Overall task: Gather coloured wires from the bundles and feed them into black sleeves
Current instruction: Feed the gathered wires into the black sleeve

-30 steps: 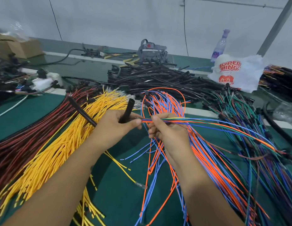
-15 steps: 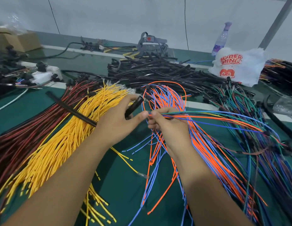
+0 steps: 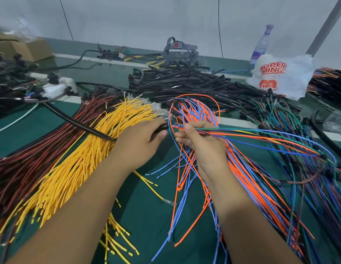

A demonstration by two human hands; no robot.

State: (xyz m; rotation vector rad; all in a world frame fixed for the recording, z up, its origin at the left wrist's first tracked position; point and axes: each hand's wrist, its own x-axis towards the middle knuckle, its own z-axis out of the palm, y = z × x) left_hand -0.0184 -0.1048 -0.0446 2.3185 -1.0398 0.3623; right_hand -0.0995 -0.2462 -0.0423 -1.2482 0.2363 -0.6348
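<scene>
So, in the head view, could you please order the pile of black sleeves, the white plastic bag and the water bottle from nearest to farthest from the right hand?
From the right hand:
1. Pile of black sleeves, just beyond it, mid-table.
2. White plastic bag, far right.
3. Water bottle, behind the bag, by the wall.

Yellow wires (image 3: 85, 162), dark red wires (image 3: 32, 157), orange and blue wires (image 3: 194, 113) (mixed together), green table (image 3: 152, 212), black sleeves (image 3: 185, 82).

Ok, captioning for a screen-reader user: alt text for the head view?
The left hand grips a black sleeve while the right hand pinches a gathered bunch of coloured wires near its open end, above a green table covered in wire bundles.
</scene>
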